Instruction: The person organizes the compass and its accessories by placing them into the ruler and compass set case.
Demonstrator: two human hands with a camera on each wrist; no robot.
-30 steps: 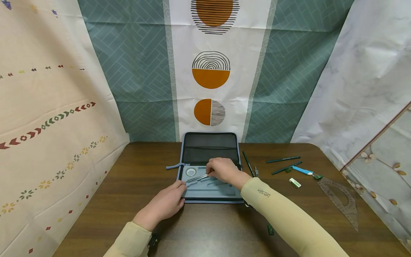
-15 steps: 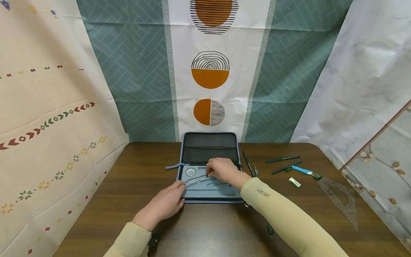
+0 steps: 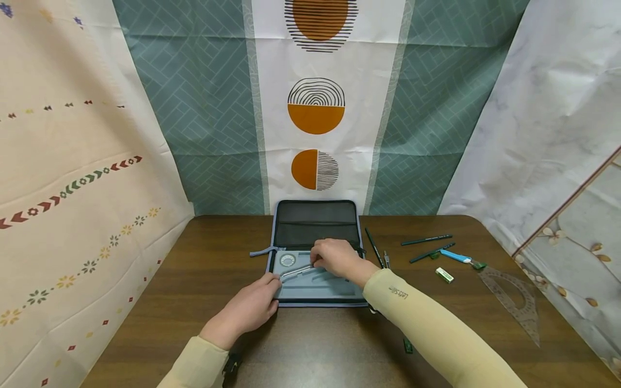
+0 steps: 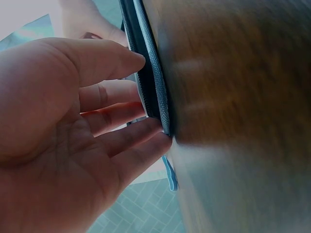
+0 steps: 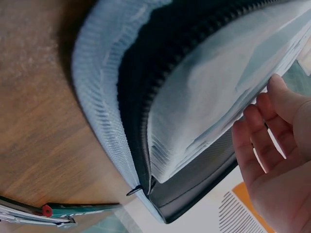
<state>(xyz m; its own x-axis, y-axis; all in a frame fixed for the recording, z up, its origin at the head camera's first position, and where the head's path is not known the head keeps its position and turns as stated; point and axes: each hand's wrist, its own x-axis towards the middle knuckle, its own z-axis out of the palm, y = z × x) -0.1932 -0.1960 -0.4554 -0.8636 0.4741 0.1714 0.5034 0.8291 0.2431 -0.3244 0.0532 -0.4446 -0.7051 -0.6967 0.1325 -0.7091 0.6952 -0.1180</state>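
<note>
A zippered blue-grey case (image 3: 317,304) lies unfolded on the table, its dark mesh-lined lid (image 3: 315,221) leaning up behind a light blue moulded tray. In the tray's diagonal slot lies a slim silver compass (image 3: 297,271). My right hand (image 3: 337,260) pinches its right end, with the fingertips hidden in the head view; the right wrist view has them (image 5: 248,126) low over the tray. At the front left corner, my left hand (image 3: 249,307) rests with fairly straight fingers on the case's edge, thumb (image 4: 131,62) along the zipper side and fingertips close to the compass's left end.
A round white disc (image 3: 288,260) sits in the tray. Right of the case are a pencil (image 3: 373,245), another compass (image 3: 386,260), two more pencils, a light blue knife-like tool (image 3: 455,256), an eraser (image 3: 444,275) and a clear protractor (image 3: 514,302). A small green piece (image 3: 408,345) lies nearer.
The compass has dropped from a slight tilt above the tray into its slot. Both hands have stayed nearly in place.
</note>
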